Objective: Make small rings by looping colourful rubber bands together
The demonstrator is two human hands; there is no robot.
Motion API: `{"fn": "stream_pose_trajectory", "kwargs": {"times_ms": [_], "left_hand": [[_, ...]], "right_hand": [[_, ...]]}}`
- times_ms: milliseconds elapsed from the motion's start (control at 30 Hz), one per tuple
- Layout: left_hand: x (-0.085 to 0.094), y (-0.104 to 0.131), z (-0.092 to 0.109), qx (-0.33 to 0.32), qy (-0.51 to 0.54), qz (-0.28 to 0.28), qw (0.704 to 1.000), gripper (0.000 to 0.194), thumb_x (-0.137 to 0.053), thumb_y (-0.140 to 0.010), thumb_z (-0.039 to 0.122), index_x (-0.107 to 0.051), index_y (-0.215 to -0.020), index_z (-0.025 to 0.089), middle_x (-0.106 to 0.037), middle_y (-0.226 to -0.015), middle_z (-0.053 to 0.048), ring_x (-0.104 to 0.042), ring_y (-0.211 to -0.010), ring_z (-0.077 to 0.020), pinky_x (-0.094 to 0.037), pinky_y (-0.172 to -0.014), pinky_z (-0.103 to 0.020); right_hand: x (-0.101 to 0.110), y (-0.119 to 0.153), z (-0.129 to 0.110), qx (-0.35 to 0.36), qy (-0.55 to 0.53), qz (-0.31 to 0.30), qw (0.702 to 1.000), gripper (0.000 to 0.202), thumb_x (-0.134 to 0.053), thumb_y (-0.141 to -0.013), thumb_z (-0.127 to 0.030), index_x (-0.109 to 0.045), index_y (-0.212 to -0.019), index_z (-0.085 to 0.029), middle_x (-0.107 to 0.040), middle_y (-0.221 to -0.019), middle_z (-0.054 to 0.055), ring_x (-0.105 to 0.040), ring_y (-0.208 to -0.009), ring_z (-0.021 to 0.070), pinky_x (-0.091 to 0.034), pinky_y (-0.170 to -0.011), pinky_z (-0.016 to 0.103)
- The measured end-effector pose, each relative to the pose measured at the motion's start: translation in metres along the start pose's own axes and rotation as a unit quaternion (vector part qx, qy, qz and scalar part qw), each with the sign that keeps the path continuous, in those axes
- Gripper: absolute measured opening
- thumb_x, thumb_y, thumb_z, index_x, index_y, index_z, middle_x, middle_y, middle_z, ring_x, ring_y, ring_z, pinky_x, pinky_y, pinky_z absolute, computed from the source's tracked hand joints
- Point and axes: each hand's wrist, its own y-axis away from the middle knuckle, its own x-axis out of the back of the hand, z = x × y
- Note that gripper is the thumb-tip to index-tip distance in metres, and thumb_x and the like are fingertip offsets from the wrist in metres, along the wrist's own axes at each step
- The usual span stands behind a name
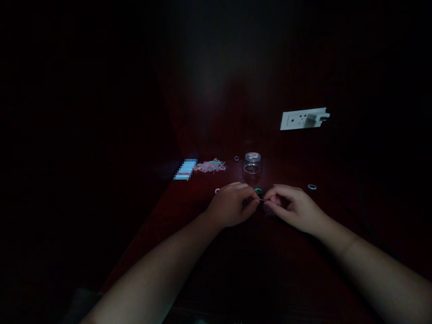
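Observation:
My left hand [234, 204] and my right hand [293, 208] are close together over the dark red table, thumb and fingertips pinched. Between them runs a thin pale elastic band [262, 200], with one end in each pinch. Just behind the fingertips lie green elastic bands [258, 191]. A dim purplish bunch of bands [269, 210] shows partly beneath my right fingers. By my left knuckles a pink band [217, 191] is partly covered. Off to the right of my right hand rests a light blue band [312, 186].
A clear lidded jar [252, 167] stands behind my hands, beside a small ring-shaped band [236, 158]. Further left are a heap of coloured bands [212, 166] and a bright, blurred-out rectangle [185, 169]. A wall socket [293, 120] holds a plug. The surroundings are very dark.

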Motion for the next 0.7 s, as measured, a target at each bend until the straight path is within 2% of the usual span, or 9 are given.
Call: {"fn": "stream_pose_trajectory", "kwargs": {"times_ms": [133, 300, 700], "left_hand": [[-0.0006, 0.0007, -0.0001, 0.003, 0.0, -0.003, 1.0, 0.012, -0.054, -0.09, 0.026, -0.064, -0.088, 0.021, -0.067, -0.084, -0.001, -0.06, -0.082, -0.0166, -0.047, -0.077, -0.031], [-0.0026, 0.0018, 0.0002, 0.012, 0.0, 0.019, 1.0, 0.014, -0.055, -0.09, 0.028, -0.063, -0.099, 0.022, -0.067, -0.092, -0.002, -0.061, -0.089, -0.0184, -0.048, -0.079, -0.033], [-0.0022, 0.0012, 0.0023, 0.011, 0.002, 0.02, 1.0, 0.007, -0.055, -0.088, 0.025, -0.06, -0.09, 0.021, -0.065, -0.085, 0.0, -0.06, -0.083, -0.016, -0.047, -0.076, -0.031]], "right_hand": [[0.0008, 0.0, -0.0007, 0.004, -0.008, 0.002, 1.0, 0.011, -0.059, -0.089, -0.025, -0.064, -0.082, -0.018, -0.057, -0.068, 0.001, -0.052, -0.061, 0.0134, -0.042, -0.058, 0.026], [0.0017, -0.0013, -0.0013, 0.012, 0.0, 0.006, 1.0, 0.012, -0.059, -0.089, -0.024, -0.064, -0.081, -0.018, -0.056, -0.066, 0.0, -0.051, -0.06, 0.0129, -0.042, -0.057, 0.025], [0.0025, -0.0001, 0.0013, 0.009, 0.007, 0.002, 1.0, 0.013, -0.059, -0.09, -0.025, -0.065, -0.081, -0.018, -0.058, -0.066, 0.0, -0.052, -0.06, 0.0133, -0.042, -0.058, 0.026]]}}
